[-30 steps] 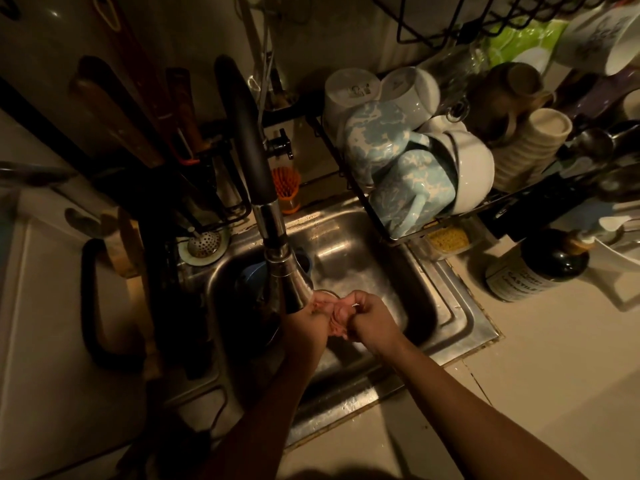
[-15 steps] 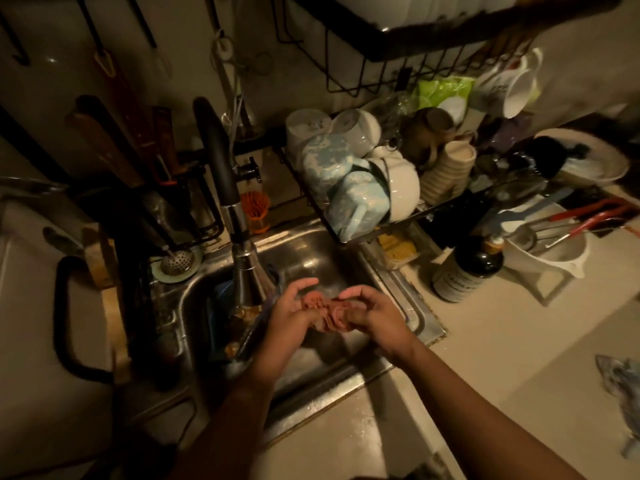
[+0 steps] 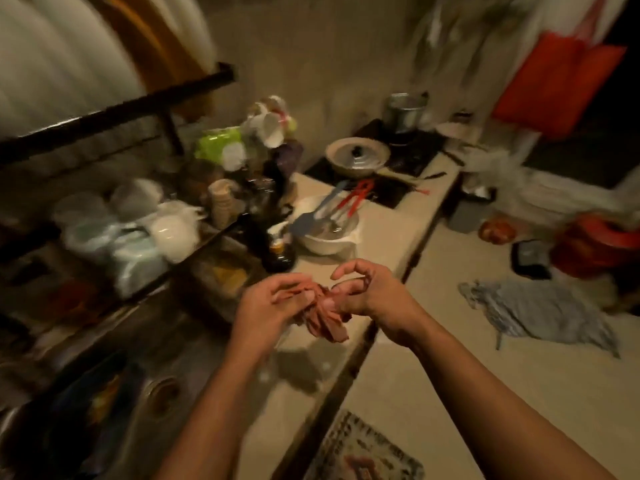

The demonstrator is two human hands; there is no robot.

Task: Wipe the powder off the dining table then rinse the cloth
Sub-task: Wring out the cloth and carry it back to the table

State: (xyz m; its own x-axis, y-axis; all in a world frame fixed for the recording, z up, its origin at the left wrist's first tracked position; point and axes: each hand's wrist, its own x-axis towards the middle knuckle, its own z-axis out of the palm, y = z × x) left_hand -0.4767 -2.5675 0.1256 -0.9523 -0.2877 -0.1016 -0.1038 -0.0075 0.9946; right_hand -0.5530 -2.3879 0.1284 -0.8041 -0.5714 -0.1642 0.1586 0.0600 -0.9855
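Cloth [image 3: 323, 318] gripped by L hand [image 3: 268, 303], R hand [image 3: 375, 294]; fingers [image 3: 294, 288] curled.

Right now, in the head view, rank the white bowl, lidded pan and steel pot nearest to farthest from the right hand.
1. White bowl, on the counter just beyond the right hand.
2. Lidded pan, farther back on the stove.
3. Steel pot, rearmost on the stove.

Left hand [image 3: 273, 303] and right hand [image 3: 372, 294] bare (forearms [image 3: 485, 382] too).
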